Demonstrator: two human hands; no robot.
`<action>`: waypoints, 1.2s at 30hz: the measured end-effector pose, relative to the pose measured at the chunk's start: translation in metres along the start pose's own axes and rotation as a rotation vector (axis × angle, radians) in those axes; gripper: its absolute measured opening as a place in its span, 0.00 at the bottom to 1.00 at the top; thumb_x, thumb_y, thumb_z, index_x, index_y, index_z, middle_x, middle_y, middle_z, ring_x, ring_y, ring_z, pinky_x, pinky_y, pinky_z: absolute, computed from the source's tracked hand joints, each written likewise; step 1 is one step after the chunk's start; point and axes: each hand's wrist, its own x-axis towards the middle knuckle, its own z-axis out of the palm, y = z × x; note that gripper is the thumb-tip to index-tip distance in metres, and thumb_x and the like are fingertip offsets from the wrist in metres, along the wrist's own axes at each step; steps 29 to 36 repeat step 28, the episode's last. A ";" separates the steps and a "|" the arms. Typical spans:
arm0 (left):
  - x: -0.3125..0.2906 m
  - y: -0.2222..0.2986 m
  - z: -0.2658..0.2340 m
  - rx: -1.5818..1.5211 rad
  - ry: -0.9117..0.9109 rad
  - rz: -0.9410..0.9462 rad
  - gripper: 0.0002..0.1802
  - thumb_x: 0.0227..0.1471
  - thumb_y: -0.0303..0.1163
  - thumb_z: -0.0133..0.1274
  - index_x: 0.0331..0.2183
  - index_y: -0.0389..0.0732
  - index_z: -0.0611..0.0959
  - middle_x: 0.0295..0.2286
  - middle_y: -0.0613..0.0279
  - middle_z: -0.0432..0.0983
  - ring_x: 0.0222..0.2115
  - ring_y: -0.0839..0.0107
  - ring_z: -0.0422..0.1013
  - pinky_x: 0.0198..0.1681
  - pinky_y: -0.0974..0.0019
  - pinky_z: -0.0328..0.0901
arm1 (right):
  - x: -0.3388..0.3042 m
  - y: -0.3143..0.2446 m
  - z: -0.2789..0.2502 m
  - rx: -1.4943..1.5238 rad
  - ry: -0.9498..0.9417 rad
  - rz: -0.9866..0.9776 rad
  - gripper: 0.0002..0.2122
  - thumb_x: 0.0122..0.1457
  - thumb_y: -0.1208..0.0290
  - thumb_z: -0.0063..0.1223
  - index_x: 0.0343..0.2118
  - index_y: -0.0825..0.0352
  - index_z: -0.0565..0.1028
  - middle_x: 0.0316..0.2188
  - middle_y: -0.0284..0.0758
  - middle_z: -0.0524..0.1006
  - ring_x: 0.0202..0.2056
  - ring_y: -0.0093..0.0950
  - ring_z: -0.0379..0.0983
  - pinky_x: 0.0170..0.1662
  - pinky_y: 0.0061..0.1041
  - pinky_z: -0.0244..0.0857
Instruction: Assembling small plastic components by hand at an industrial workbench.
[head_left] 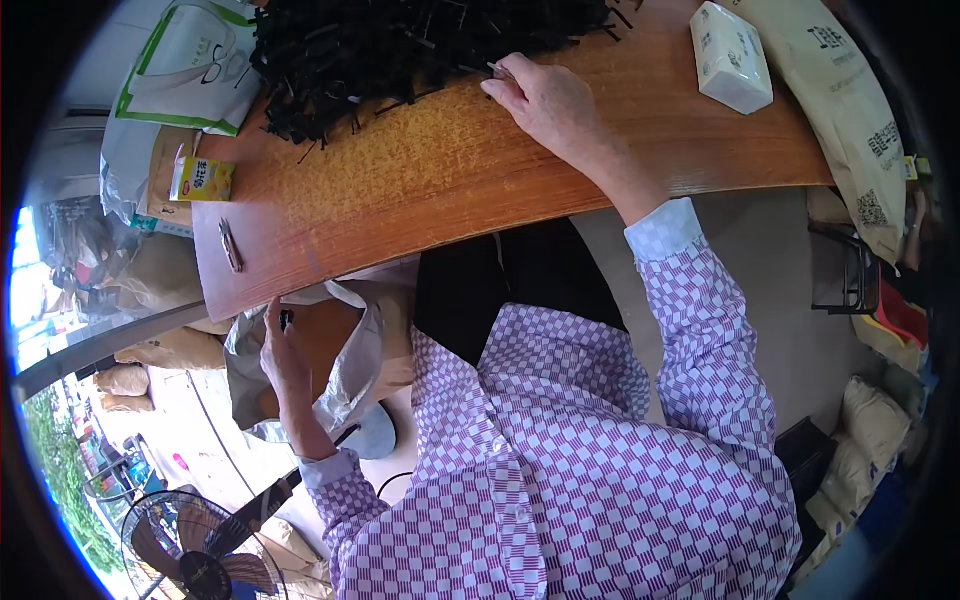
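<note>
A big heap of short, thin black strips (400,60) covers the far part of the wooden table (430,190). At the heap's near right edge, my right hand (560,105) pinches with thumb and forefinger; a small thin end shows at the fingertips, too small to name. My left hand (287,365) is lower, just off the table's near left edge, over the mouth of an open pale sack (355,350). A small black piece (287,319) shows beside its fingers, which look closed on it. The sack's inside is brown, and its contents are mostly hidden.
On the table's left lie a small pen-like tool (231,246), a yellow carton (203,180) and a white-green bag (190,70). A white tissue pack (733,58) and a large tan paper sack (835,100) are at the right. A fan (205,560) stands lower left.
</note>
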 end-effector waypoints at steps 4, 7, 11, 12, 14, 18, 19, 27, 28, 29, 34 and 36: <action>-0.004 -0.006 0.006 -0.009 0.108 0.102 0.27 0.53 0.24 0.42 0.54 0.52 0.64 0.39 0.47 0.74 0.37 0.44 0.71 0.38 0.49 0.63 | 0.008 -0.013 0.000 -0.112 0.077 -0.096 0.10 0.58 0.62 0.50 0.27 0.64 0.71 0.13 0.32 0.73 0.17 0.29 0.72 0.20 0.29 0.65; -0.013 -0.017 0.011 0.071 -0.030 0.012 0.24 0.53 0.26 0.45 0.52 0.48 0.65 0.38 0.45 0.74 0.38 0.45 0.70 0.38 0.48 0.63 | 0.012 -0.008 0.008 -0.081 0.110 -0.126 0.10 0.58 0.62 0.50 0.28 0.63 0.72 0.11 0.30 0.70 0.15 0.25 0.69 0.18 0.26 0.62; -0.015 -0.023 0.021 0.108 0.111 0.121 0.23 0.52 0.27 0.47 0.51 0.44 0.66 0.40 0.47 0.73 0.38 0.46 0.70 0.38 0.49 0.64 | 0.006 -0.008 0.003 0.497 -0.148 0.108 0.07 0.59 0.65 0.50 0.30 0.63 0.73 0.12 0.23 0.62 0.14 0.14 0.57 0.17 0.17 0.52; -0.009 -0.014 0.015 0.091 0.204 0.169 0.22 0.52 0.28 0.47 0.51 0.43 0.67 0.42 0.50 0.72 0.37 0.49 0.71 0.38 0.52 0.65 | 0.004 -0.009 -0.001 0.489 -0.152 0.109 0.07 0.59 0.65 0.50 0.30 0.63 0.73 0.12 0.23 0.62 0.14 0.14 0.57 0.17 0.17 0.52; 0.000 0.021 0.001 -0.219 0.211 0.110 0.23 0.53 0.30 0.48 0.51 0.40 0.68 0.45 0.52 0.70 0.36 0.58 0.72 0.37 0.59 0.66 | -0.003 -0.018 -0.006 0.825 -0.292 0.252 0.06 0.60 0.68 0.48 0.31 0.64 0.74 0.15 0.19 0.59 0.16 0.10 0.50 0.17 0.13 0.47; 0.018 0.132 -0.015 -1.363 -0.313 0.031 0.30 0.55 0.33 0.49 0.56 0.36 0.59 0.45 0.48 0.69 0.36 0.69 0.72 0.34 0.72 0.67 | -0.020 -0.044 -0.014 1.047 -0.409 0.269 0.06 0.61 0.70 0.48 0.34 0.66 0.73 0.15 0.18 0.60 0.16 0.08 0.51 0.17 0.11 0.46; 0.026 0.150 -0.008 -1.548 -0.412 0.050 0.33 0.55 0.33 0.49 0.57 0.34 0.57 0.45 0.45 0.69 0.36 0.68 0.73 0.34 0.72 0.67 | -0.025 -0.049 -0.015 1.101 -0.430 0.281 0.05 0.61 0.70 0.48 0.35 0.65 0.73 0.15 0.18 0.60 0.16 0.08 0.52 0.17 0.10 0.46; 0.047 0.191 0.041 -2.161 -0.686 0.125 0.37 0.53 0.31 0.52 0.58 0.35 0.51 0.43 0.46 0.70 0.38 0.61 0.74 0.36 0.72 0.70 | -0.056 -0.055 -0.007 1.038 -0.500 0.174 0.06 0.62 0.71 0.46 0.37 0.64 0.73 0.32 0.23 0.74 0.19 0.08 0.55 0.20 0.10 0.51; 0.046 0.192 0.044 -2.162 -0.683 0.125 0.37 0.54 0.32 0.52 0.58 0.35 0.51 0.43 0.46 0.71 0.39 0.61 0.74 0.36 0.71 0.70 | -0.060 -0.057 -0.008 1.001 -0.520 0.198 0.06 0.61 0.70 0.47 0.37 0.64 0.72 0.37 0.24 0.76 0.19 0.08 0.55 0.20 0.09 0.51; 0.046 0.192 0.044 -2.162 -0.683 0.125 0.37 0.54 0.32 0.52 0.58 0.35 0.51 0.43 0.46 0.71 0.39 0.61 0.74 0.36 0.71 0.70 | -0.060 -0.057 -0.008 1.001 -0.520 0.198 0.06 0.61 0.70 0.47 0.37 0.64 0.72 0.37 0.24 0.76 0.19 0.08 0.55 0.20 0.09 0.51; 0.046 0.192 0.044 -2.162 -0.683 0.125 0.37 0.54 0.32 0.52 0.58 0.35 0.51 0.43 0.46 0.71 0.39 0.61 0.74 0.36 0.71 0.70 | -0.060 -0.057 -0.008 1.001 -0.520 0.198 0.06 0.61 0.70 0.47 0.37 0.64 0.72 0.37 0.24 0.76 0.19 0.08 0.55 0.20 0.09 0.51; 0.046 0.192 0.044 -2.162 -0.683 0.125 0.37 0.54 0.32 0.52 0.58 0.35 0.51 0.43 0.46 0.71 0.39 0.61 0.74 0.36 0.71 0.70 | -0.060 -0.057 -0.008 1.001 -0.520 0.198 0.06 0.61 0.70 0.47 0.37 0.64 0.72 0.37 0.24 0.76 0.19 0.08 0.55 0.20 0.09 0.51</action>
